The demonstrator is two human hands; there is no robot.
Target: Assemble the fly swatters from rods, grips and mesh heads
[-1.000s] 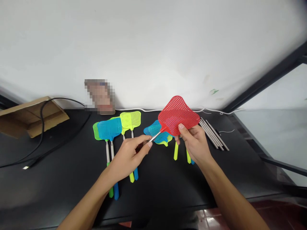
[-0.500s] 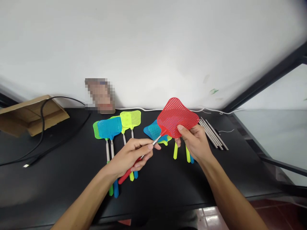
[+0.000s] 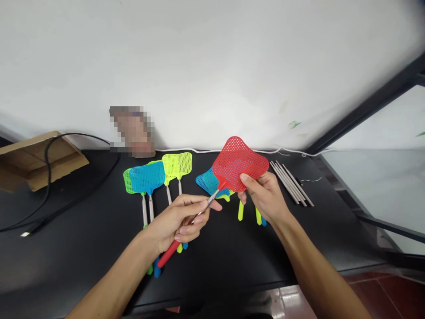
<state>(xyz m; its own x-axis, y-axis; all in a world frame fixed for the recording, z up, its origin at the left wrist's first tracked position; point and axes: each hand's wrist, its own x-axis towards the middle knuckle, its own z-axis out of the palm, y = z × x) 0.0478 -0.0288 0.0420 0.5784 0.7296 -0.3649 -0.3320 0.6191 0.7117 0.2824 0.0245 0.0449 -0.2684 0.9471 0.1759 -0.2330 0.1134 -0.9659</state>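
A red fly swatter (image 3: 237, 161) is held slantwise above the table by both of my hands. My left hand (image 3: 186, 217) is closed around its metal shaft, and the red handle sticks out below the palm. My right hand (image 3: 262, 190) pinches the lower right edge of the perforated red head, thumb on top. Under and behind it lie a blue swatter head (image 3: 207, 179) and yellow-green handles (image 3: 241, 212), partly hidden. Left of my left hand lie a blue fly swatter (image 3: 148, 176), a green one (image 3: 128, 181) and yellow-green ones (image 3: 179, 165), their shafts partly covered by my hand.
Several thin grey rods (image 3: 292, 184) lie on the black table (image 3: 99, 248) at the right. An open cardboard box (image 3: 71, 155) stands at the left, with a black cable (image 3: 48, 164) across it. A blurred-out object (image 3: 136, 133) leans on the wall. A white cord (image 3: 199, 151) follows the wall.
The left hand has slid slightly down the shaft, showing more metal, while the red handle reaches lower left. The whole view has shifted a little; the right hand keeps its pinch.
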